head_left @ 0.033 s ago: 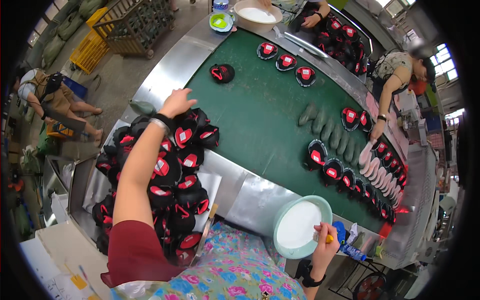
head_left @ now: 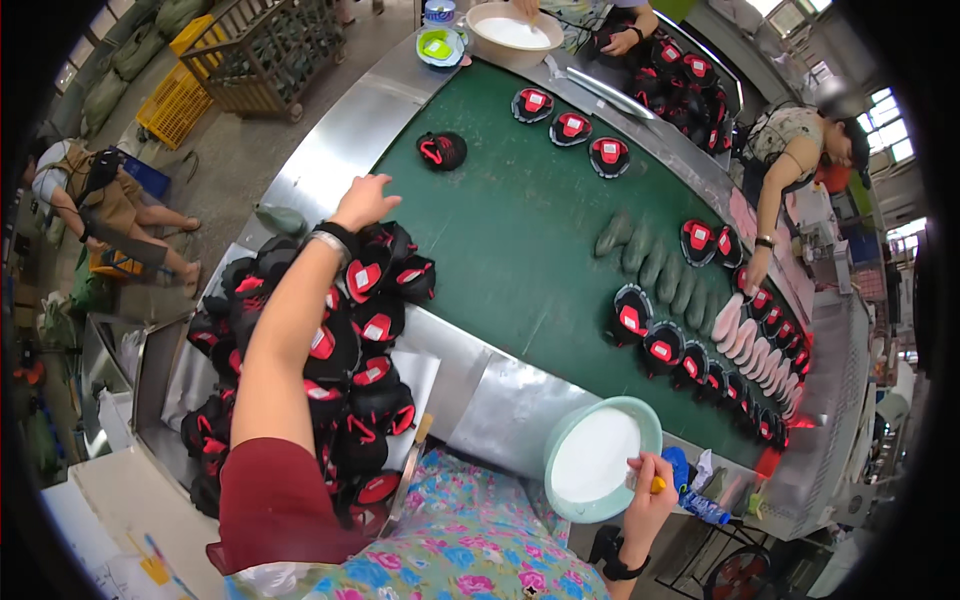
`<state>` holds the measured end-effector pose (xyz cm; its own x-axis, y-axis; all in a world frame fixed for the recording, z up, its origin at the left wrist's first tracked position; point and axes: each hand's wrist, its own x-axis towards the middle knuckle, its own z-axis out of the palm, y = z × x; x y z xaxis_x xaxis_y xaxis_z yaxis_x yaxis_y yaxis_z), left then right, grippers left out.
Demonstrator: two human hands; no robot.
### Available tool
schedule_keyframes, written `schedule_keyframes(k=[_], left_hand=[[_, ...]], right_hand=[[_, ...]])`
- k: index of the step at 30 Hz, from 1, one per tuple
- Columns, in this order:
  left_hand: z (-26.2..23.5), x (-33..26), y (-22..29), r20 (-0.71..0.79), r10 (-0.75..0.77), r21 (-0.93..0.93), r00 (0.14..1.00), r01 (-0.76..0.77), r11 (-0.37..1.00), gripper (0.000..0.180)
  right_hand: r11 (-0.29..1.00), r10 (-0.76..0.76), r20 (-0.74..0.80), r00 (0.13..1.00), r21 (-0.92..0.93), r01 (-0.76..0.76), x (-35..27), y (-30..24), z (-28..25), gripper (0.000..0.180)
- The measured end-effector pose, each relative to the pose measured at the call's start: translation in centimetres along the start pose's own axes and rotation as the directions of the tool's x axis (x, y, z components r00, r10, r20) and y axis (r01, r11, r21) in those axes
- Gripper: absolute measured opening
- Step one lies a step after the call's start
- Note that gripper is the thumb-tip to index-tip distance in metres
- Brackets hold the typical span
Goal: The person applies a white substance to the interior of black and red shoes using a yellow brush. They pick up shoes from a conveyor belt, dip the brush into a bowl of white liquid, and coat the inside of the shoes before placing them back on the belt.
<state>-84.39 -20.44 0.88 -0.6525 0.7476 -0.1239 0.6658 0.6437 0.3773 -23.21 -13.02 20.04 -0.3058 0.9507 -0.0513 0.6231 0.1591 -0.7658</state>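
Observation:
My left hand (head_left: 365,203) reaches past a heap of black and red shoe uppers (head_left: 370,285), at the near-left edge of the green conveyor belt (head_left: 490,230). Its fingers are stretched out and nothing shows in them. A single upper (head_left: 442,150) lies on the belt beyond that hand. My right hand (head_left: 650,492) is closed around a brush with a yellow handle (head_left: 657,485). It is at the right rim of a pale green bowl (head_left: 556,440) holding white liquid (head_left: 598,455). The brush's bristles are mostly hidden by the fingers.
Several uppers (head_left: 663,350), dark green shoe lasts (head_left: 652,268) and pink insole-like pieces (head_left: 740,340) stand in rows along the right of the belt. A co-worker's hand (head_left: 757,270) touches that area. Another co-worker's hand is at a far bowl (head_left: 480,30). A blue-labelled bottle (head_left: 706,507) lies beside my bowl.
My left hand has shifted slightly to the right. The co-worker's hand at the right has moved a little. My right hand stays at the bowl with the brush.

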Motion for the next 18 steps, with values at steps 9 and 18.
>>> schedule_keyframes(k=[9,18], left_hand=[[12.7,15.9,4.4,-0.359,-0.015,0.233,0.933,0.105,0.967,0.114],[17.0,16.6,1.9,-0.252,-0.3,-0.4,0.92,0.183,0.898,0.078]], right_hand=[[0.947,0.015,-0.031,0.999,-0.321,-0.024,2.3,0.6,1.9,0.013],[0.926,-0.073,0.072,0.995,-0.366,0.095,4.4,0.8,4.6,0.013]])
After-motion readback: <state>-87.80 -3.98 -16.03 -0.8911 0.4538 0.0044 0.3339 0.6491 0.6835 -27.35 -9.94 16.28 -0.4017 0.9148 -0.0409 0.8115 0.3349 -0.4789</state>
